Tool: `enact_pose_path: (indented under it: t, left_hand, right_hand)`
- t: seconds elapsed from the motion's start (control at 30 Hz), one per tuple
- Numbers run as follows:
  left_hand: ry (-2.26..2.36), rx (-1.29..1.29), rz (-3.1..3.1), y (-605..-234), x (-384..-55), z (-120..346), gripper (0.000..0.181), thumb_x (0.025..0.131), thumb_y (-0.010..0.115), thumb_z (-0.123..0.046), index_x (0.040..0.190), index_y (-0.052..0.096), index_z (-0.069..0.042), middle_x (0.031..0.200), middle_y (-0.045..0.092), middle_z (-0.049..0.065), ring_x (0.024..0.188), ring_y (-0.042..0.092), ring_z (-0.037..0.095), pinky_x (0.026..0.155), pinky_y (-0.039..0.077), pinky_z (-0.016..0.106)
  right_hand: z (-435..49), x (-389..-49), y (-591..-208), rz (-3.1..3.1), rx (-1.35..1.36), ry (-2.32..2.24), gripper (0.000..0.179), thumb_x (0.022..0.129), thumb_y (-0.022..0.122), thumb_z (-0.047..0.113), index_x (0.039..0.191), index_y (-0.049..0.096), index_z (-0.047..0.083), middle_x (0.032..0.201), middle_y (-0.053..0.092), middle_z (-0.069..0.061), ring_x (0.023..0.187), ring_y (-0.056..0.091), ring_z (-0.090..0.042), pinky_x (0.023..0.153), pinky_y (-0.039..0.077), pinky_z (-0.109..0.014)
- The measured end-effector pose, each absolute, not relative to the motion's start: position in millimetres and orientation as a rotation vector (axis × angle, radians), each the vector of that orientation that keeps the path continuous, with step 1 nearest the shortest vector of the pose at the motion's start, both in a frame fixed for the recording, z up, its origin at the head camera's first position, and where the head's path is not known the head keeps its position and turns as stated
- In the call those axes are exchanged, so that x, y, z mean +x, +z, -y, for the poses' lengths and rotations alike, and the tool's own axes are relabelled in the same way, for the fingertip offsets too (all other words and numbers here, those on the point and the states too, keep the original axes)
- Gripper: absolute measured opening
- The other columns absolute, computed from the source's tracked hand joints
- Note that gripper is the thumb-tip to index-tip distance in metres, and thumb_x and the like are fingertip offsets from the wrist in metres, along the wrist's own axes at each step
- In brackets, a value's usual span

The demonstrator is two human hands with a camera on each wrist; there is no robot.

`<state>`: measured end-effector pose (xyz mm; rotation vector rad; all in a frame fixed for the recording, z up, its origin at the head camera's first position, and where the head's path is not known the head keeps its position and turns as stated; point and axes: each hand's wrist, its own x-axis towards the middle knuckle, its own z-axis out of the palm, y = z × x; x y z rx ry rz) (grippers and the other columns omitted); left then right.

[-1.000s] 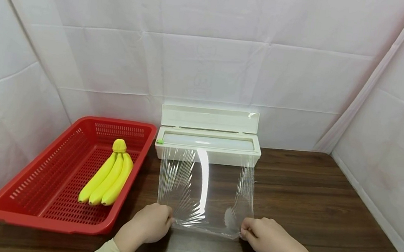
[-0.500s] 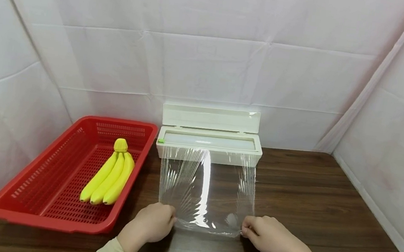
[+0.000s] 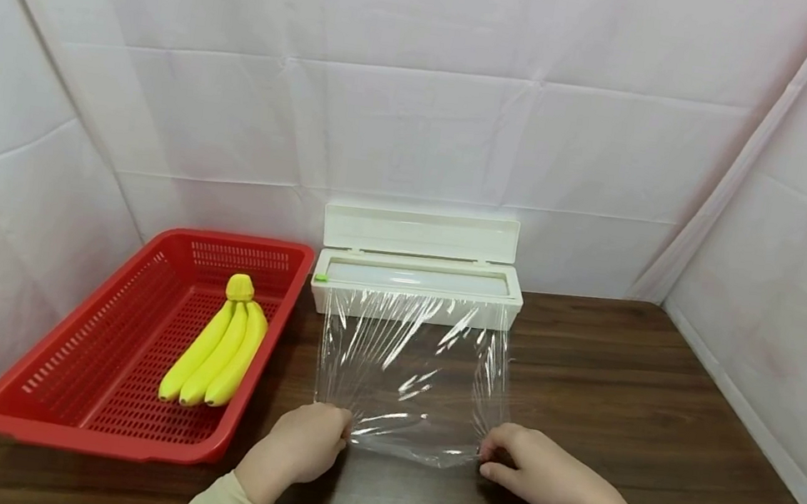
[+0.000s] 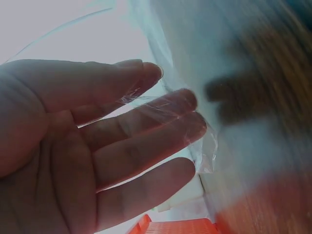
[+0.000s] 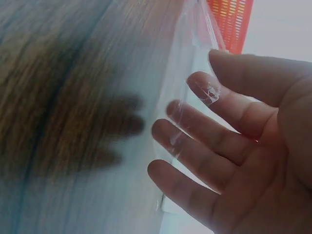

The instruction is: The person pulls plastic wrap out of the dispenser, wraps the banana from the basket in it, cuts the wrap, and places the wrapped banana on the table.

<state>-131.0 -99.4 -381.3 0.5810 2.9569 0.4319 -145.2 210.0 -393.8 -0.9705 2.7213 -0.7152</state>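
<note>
A clear sheet of plastic wrap (image 3: 425, 381) stretches forward from a white dispenser box (image 3: 513, 286), its lid (image 3: 421, 234) standing raised. My left hand (image 3: 304, 443) pinches the sheet's near left corner between thumb and index finger; in the left wrist view the other fingers extend straight under the film. At the near right corner is my right hand (image 3: 545, 478), thumb parted from the index finger. The right wrist view shows a crumpled bit of film lying against that index fingertip (image 5: 209, 90), while the remaining fingers spread loosely beside the sheet.
A red perforated basket (image 3: 55, 377) stands on the wooden table (image 3: 655, 417) to the left, holding a bunch of yellow bananas (image 3: 217, 351). A small green cutter slide (image 3: 321, 277) sits at the box's left end. White cloth walls (image 3: 420, 119) enclose the back and sides.
My right thumb has come away from the index finger at the film's corner. The sheet's shine has shifted and its near edge looks slacker. The left hand keeps its pinch.
</note>
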Motion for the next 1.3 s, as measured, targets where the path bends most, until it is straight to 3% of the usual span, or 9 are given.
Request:
enact_pose_path:
  t: [0.17,0.37,0.5,0.6,0.83,1.13,1.3]
  left_hand:
    - [0.481,0.609,-2.966,-381.5,-131.4,101.0,0.011,0.080,0.067,-0.005,0.074,0.061,-0.012,0.080,0.053,0.002,0.071,0.061,0.022,0.058,0.047,0.034]
    - [0.492,0.647,-3.019,-383.6,-132.4,102.5,0.014,0.079,0.070,-0.006,0.072,0.060,-0.014,0.086,0.051,0.004,0.079,0.057,0.025,0.064,0.045,0.038]
    - [0.483,0.657,-3.045,-383.9,-132.4,102.6,0.019,0.077,0.073,-0.007,0.070,0.057,-0.015,0.093,0.051,0.005,0.086,0.051,0.026,0.069,0.042,0.040]
    - [0.480,0.670,-3.061,-384.7,-132.6,102.7,0.019,0.076,0.072,-0.005,0.069,0.057,-0.014,0.086,0.050,0.004,0.082,0.050,0.026,0.067,0.041,0.040]
    - [0.423,0.684,-3.040,-388.0,-133.5,102.5,0.015,0.079,0.061,0.002,0.074,0.056,-0.011,0.074,0.055,0.003,0.073,0.060,0.026,0.060,0.048,0.040]
    - [0.449,0.628,-2.957,-387.4,-133.4,104.0,0.021,0.074,0.061,0.008,0.072,0.060,-0.013,0.073,0.060,0.001,0.070,0.060,0.020,0.058,0.046,0.032]
    - [0.431,0.628,-2.949,-387.7,-133.4,104.0,0.016,0.072,0.063,0.003,0.072,0.066,-0.012,0.074,0.062,0.003,0.072,0.061,0.022,0.062,0.049,0.037]
  right_hand:
    - [-210.8,-146.4,-398.0,-2.782,-1.058,-0.731,0.010,0.085,0.067,0.010,0.083,0.060,0.018,0.101,0.054,0.004,0.091,0.054,-0.009,0.077,0.048,-0.027]
    - [-209.8,-147.1,-399.1,-2.842,-1.042,-0.698,0.019,0.082,0.070,0.010,0.078,0.058,0.024,0.106,0.056,0.001,0.102,0.053,-0.021,0.083,0.045,-0.034]
    - [-210.3,-146.5,-401.1,-2.877,-1.054,-0.691,0.023,0.080,0.072,0.010,0.075,0.055,0.025,0.095,0.051,0.009,0.092,0.049,-0.012,0.078,0.042,-0.030]
    - [-210.6,-146.8,-402.1,-2.876,-1.055,-0.700,0.024,0.078,0.072,0.008,0.075,0.054,0.023,0.085,0.047,0.012,0.082,0.045,-0.005,0.070,0.040,-0.024]
    - [-210.8,-148.2,-401.6,-2.810,-1.027,-0.760,0.026,0.077,0.062,-0.007,0.076,0.050,0.016,0.072,0.045,0.012,0.067,0.040,0.002,0.058,0.036,-0.018]
    - [-212.3,-149.6,-399.9,-2.742,-1.015,-0.704,0.021,0.082,0.060,-0.004,0.082,0.061,0.016,0.080,0.060,0.010,0.073,0.050,0.002,0.063,0.045,-0.022]
    - [-213.3,-150.0,-401.8,-2.749,-1.065,-0.634,0.016,0.083,0.064,0.002,0.084,0.065,0.018,0.084,0.061,0.010,0.079,0.056,-0.002,0.068,0.047,-0.026]
